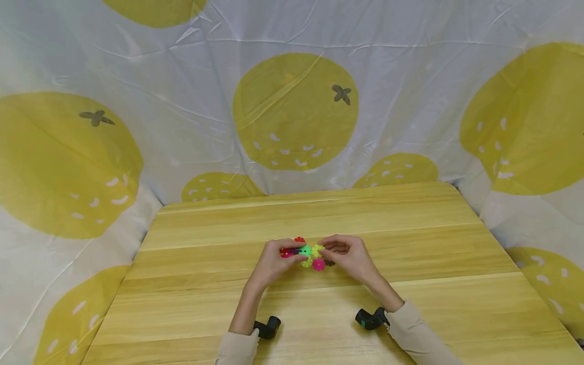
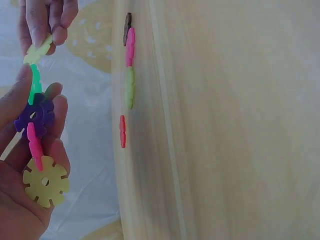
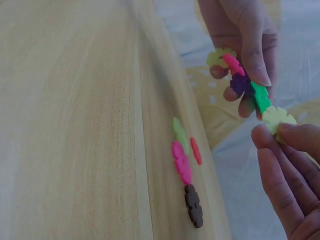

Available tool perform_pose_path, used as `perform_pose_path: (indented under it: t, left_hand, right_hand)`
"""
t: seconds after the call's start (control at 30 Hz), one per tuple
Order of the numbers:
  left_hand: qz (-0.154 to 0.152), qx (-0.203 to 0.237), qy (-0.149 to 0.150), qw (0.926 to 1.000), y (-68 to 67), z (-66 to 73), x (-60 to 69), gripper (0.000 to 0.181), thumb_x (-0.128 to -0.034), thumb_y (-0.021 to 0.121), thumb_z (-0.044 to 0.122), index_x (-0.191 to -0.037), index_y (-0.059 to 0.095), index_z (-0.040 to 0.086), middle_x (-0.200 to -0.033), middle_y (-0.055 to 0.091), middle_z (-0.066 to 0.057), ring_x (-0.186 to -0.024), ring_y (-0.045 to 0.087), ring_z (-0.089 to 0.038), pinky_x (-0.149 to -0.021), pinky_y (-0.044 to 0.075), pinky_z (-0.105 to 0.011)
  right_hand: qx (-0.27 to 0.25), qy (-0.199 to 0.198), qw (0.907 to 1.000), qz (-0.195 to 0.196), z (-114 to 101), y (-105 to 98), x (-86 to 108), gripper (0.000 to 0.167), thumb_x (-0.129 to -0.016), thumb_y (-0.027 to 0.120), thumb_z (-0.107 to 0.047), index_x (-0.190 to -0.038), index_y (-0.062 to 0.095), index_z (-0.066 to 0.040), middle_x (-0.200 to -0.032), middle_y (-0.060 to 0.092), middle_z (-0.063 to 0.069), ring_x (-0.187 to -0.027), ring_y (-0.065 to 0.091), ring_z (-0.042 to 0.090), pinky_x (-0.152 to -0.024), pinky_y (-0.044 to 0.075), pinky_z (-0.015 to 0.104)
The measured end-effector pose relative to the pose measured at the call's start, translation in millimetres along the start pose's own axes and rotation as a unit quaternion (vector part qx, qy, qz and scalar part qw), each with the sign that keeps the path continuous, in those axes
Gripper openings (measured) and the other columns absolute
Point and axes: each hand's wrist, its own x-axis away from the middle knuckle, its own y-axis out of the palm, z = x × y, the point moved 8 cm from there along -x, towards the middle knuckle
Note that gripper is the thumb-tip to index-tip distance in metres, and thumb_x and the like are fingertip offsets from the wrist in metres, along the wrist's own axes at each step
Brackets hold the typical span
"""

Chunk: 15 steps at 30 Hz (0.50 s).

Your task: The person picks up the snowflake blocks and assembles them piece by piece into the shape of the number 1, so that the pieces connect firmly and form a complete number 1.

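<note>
My left hand (image 1: 270, 262) holds a short chain of notched snowflake discs. In the left wrist view this runs from a pale yellow disc (image 2: 45, 185) near the palm through a pink disc (image 2: 34, 145) and a purple disc (image 2: 42, 115) to a green disc (image 2: 36, 84), beside the left thumb. Between thumb and fingers, my right hand (image 1: 353, 257) pinches another pale yellow disc (image 3: 276, 119). That disc meets the free end of the green one; whether their slots are fully joined I cannot tell.
On the wooden table (image 1: 191, 284) below the hands lie a yellow-green disc (image 3: 180, 135), a pink disc (image 3: 182, 162), a brown disc (image 3: 194, 206) and a red disc (image 1: 299, 239). A fruit-patterned cloth (image 1: 182, 116) hangs behind the table. Black wrist devices (image 1: 371, 319) sit at both wrists.
</note>
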Motion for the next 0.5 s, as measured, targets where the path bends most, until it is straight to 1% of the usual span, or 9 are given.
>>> perform_pose_path:
  t: [0.1,0.2,0.3,0.43,0.47,0.5]
  left_hand:
    - [0.001,0.001,0.004,1.0,-0.4,0.9,0.0,0.024,-0.0862,0.084,0.012,-0.11,0.081,0.009,-0.109,0.079,-0.008,-0.099,0.07,-0.021,-0.08,0.057,-0.02]
    - [0.0,0.0,0.008,1.0,-0.5,1.3,0.3,0.024,-0.086,0.084,0.011,-0.109,0.081,0.008,-0.108,0.079,-0.008,-0.099,0.071,-0.022,-0.08,0.057,-0.02]
    - [-0.002,-0.004,0.008,1.0,-0.4,1.3,0.9,0.024,-0.0859,0.084,0.011,-0.109,0.082,0.008,-0.108,0.079,-0.008,-0.101,0.071,-0.022,-0.081,0.057,-0.02]
    - [-0.005,-0.009,0.005,0.9999,-0.2,2.0,1.7,0.024,-0.0854,0.085,0.012,-0.109,0.082,0.009,-0.111,0.078,-0.008,-0.104,0.07,-0.024,-0.081,0.057,-0.019]
    - [-0.005,-0.007,0.006,0.9999,-0.3,2.6,1.8,0.024,-0.0854,0.085,0.012,-0.109,0.082,0.009,-0.111,0.078,-0.008,-0.104,0.07,-0.024,-0.081,0.057,-0.019]
    - [-0.006,-0.005,0.006,1.0,-0.3,2.8,1.7,0.024,-0.0852,0.085,0.011,-0.109,0.082,0.009,-0.109,0.078,-0.009,-0.102,0.07,-0.023,-0.079,0.057,-0.019]
  right_hand:
    - [0.002,0.003,1.0,0.003,-0.3,-0.3,0.2,0.017,-0.092,0.078,-0.01,-0.109,0.078,-0.005,-0.1,0.079,0.017,-0.083,0.078,0.025,-0.074,0.064,0.038]
    - [0.007,0.007,0.9999,0.004,-1.0,-0.2,0.8,0.016,-0.092,0.078,-0.01,-0.107,0.08,-0.007,-0.1,0.08,0.015,-0.082,0.077,0.021,-0.075,0.064,0.041]
    - [0.009,0.008,0.9999,0.003,-1.0,1.0,1.2,0.015,-0.092,0.079,-0.012,-0.107,0.081,-0.007,-0.102,0.08,0.014,-0.082,0.078,0.02,-0.075,0.064,0.043]
    - [0.005,0.009,0.9999,0.0,0.1,3.6,1.6,0.017,-0.092,0.08,-0.014,-0.107,0.081,-0.008,-0.105,0.08,0.015,-0.085,0.078,0.021,-0.075,0.064,0.041]
    - [0.005,0.01,0.9999,0.001,0.7,4.0,1.6,0.017,-0.092,0.08,-0.014,-0.107,0.082,-0.008,-0.105,0.08,0.014,-0.085,0.078,0.019,-0.075,0.064,0.04]
    - [0.002,0.01,0.9999,0.001,0.9,4.5,1.7,0.017,-0.091,0.08,-0.014,-0.107,0.082,-0.008,-0.105,0.08,0.014,-0.085,0.078,0.019,-0.076,0.064,0.042]
